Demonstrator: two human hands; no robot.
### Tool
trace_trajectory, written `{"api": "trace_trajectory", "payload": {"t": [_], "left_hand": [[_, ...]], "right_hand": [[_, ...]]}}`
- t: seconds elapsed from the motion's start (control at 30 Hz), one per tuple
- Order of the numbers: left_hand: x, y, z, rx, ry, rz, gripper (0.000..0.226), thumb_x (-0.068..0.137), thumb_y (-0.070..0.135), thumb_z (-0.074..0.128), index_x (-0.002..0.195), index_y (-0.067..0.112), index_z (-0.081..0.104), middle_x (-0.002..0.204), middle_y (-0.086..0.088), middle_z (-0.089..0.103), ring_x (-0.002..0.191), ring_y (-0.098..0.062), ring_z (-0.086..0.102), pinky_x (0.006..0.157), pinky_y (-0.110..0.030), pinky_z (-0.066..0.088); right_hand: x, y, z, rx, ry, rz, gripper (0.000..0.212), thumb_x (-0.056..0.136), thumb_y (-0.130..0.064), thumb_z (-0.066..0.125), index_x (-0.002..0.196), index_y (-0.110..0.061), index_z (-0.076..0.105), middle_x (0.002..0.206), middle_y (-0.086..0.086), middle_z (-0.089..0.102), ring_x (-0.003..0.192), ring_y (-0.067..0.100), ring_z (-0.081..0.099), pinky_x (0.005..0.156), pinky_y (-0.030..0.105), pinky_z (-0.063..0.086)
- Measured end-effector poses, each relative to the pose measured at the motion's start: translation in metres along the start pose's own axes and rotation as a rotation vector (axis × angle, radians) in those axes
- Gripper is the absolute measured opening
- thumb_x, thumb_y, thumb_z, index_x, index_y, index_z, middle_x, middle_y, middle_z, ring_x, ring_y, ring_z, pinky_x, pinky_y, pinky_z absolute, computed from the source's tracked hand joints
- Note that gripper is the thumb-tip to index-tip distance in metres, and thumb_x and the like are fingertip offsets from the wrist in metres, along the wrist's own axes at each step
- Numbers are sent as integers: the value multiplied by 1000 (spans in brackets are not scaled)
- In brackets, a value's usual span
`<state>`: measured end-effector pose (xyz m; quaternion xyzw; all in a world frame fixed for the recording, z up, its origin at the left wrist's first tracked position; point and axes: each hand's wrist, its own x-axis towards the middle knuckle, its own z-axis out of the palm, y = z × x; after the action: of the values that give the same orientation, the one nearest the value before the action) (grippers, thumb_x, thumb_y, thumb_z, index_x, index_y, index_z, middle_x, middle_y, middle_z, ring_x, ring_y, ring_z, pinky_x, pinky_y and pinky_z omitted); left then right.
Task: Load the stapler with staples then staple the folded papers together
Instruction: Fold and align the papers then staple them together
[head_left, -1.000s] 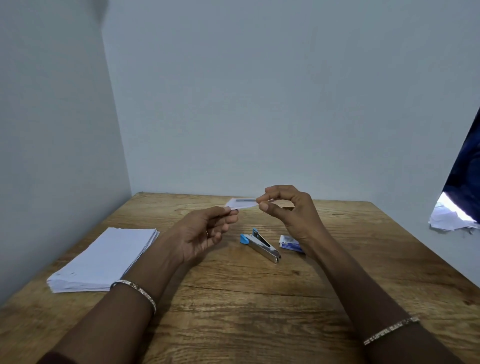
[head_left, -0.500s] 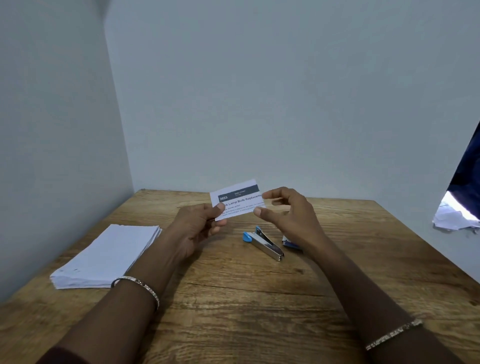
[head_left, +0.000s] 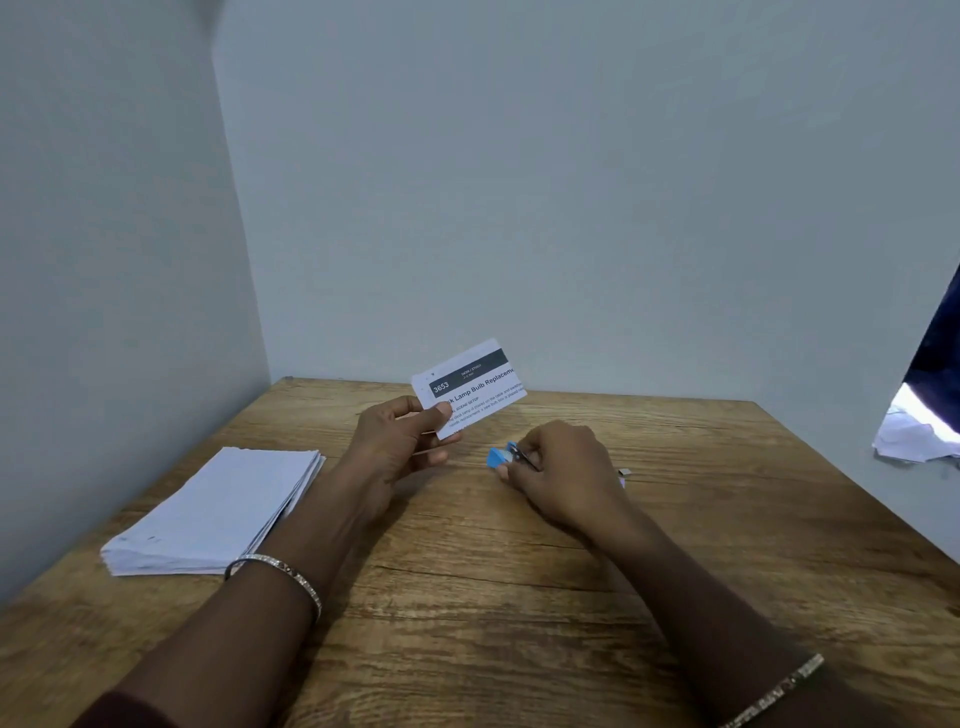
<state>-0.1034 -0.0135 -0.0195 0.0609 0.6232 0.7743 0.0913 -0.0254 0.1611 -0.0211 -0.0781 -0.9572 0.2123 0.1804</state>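
Left hand (head_left: 400, 441) pinching folded papers (head_left: 470, 387), raised above bench (head_left: 467, 597). Right hand (head_left: 561, 467) closing on stapler (head_left: 501, 457) just below-right of papers. Stapling not yet done; loading impossible to tell.

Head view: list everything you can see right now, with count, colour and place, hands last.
folded papers: one small bundle, white with a dark header band and printed text, held up above the table's far middle
stapler: one, blue end and metal body showing, on the table at centre, mostly covered
paper stack: one, white, on the table's left side
table: one, brown wood grain, fills the lower view
crumpled paper: white, at the right edge, off the table
bracelets: two, silver, one on each wrist
left hand: pinching the folded papers
right hand: closed over the stapler on the table
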Motion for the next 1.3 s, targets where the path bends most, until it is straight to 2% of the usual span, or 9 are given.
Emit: {"api": "trace_trajectory", "payload": {"t": [0.13, 0.3, 0.37, 0.47, 0.77, 0.93, 1.07, 1.17, 1.3], "left_hand": [[0, 1, 1, -65, -6, 27, 17, 92, 11, 70, 108, 4, 71, 99, -12, 80, 83, -19, 79, 61, -23, 61], [-5, 2, 8, -150, -75, 63, 18, 98, 7, 59, 114, 4, 67, 95, -10, 81, 89, -26, 78, 69, -31, 64], [-7, 3, 10, -154, -88, 63, 18, 98, 7, 59, 114, 3, 67, 98, -13, 80, 87, -26, 78, 68, -31, 64], [-9, 2, 12, -151, -101, 62, 19, 97, 6, 60, 113, 1, 69, 104, -15, 79, 86, -23, 77, 67, -31, 63], [-11, -2, 18, -26, -118, 159, 15, 95, 3, 62, 109, -1, 68, 103, -17, 78, 90, -24, 77, 69, -29, 63], [-13, -3, 18, 15, -133, 169, 17, 95, 4, 63, 111, -1, 67, 104, -18, 78, 93, -26, 77, 72, -30, 63], [-15, -3, 20, 8, -154, 172, 21, 96, 5, 64, 115, -2, 66, 101, -17, 79, 92, -26, 77, 74, -31, 63], [-15, -3, 20, 20, -168, 189, 21, 95, 6, 64, 116, -1, 66, 101, -16, 79, 94, -26, 77, 75, -32, 63], [-15, -4, 20, 15, -167, 178, 23, 96, 5, 64, 118, 0, 65, 102, -17, 79, 94, -27, 77, 75, -31, 63]], "right_hand": [[3, 1, 0, 809, -74, 77, 22, 87, -25, 79, 107, -15, 75, 89, 2, 69, 84, 15, 66, 79, 37, 56], [3, 1, 3, 1145, -248, 141, 26, 94, -16, 70, 119, -9, 72, 98, 11, 70, 80, 14, 72, 59, 20, 52], [3, 1, 5, 1189, -274, 155, 27, 95, -15, 69, 121, -7, 71, 95, 11, 72, 75, 13, 71, 57, 20, 51], [4, 2, 6, 1239, -276, 163, 27, 95, -14, 68, 120, -4, 71, 89, 8, 75, 73, 12, 72, 66, 25, 53], [4, 4, 5, 1316, -243, 185, 28, 92, -10, 69, 116, 4, 70, 96, 16, 75, 80, 17, 71, 89, 38, 55], [5, 5, 9, 1321, -181, 223, 24, 92, -4, 68, 113, 9, 70, 82, 11, 74, 67, 13, 70, 67, 24, 57], [8, 3, 11, 1287, -110, 253, 14, 93, -1, 67, 104, 4, 73, 80, 11, 74, 69, 17, 64, 72, 29, 56], [9, -1, 12, 1259, -55, 312, 8, 93, 0, 67, 96, 0, 75, 74, 9, 74, 64, 15, 65, 63, 26, 56], [10, 0, 11, 1269, -73, 325, 12, 92, 0, 69, 101, 6, 73, 75, 13, 71, 67, 18, 64, 65, 28, 56]]}}
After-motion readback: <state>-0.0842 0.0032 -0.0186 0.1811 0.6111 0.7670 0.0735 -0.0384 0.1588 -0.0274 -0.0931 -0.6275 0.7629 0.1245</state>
